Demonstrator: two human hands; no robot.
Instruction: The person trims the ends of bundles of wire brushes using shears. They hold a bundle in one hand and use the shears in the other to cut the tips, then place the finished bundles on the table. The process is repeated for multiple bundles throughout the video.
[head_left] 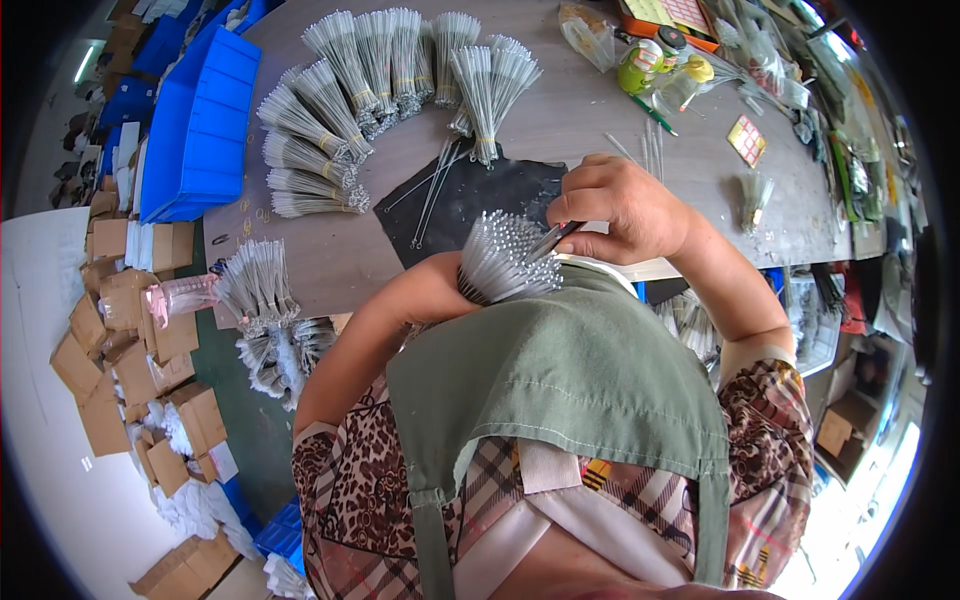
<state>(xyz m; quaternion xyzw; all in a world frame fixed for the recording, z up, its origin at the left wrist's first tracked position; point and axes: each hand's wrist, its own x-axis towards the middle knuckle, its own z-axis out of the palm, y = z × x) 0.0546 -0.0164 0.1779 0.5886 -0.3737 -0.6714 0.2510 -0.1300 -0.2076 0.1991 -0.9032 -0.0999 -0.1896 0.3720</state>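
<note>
My left hand (447,284), close against the green apron, is wrapped round a thick bundle of thin wire brushes (505,258) with pale bristled ends turned up; most of its fingers are hidden behind the bundle. My right hand (622,205) pinches a slim dark tool (562,236), perhaps tweezers, whose tip reaches the right side of the bundle. Under both hands lies a black mat (415,200), where a few loose wire brushes (436,192) with looped ends rest.
Banded brush bundles (375,65) form an arc at the far left of the table (570,110). Blue bins (205,125) and cardboard boxes (125,300) stand left. Jars (640,66), a green pen (655,116) and a small brush bundle (756,198) lie right.
</note>
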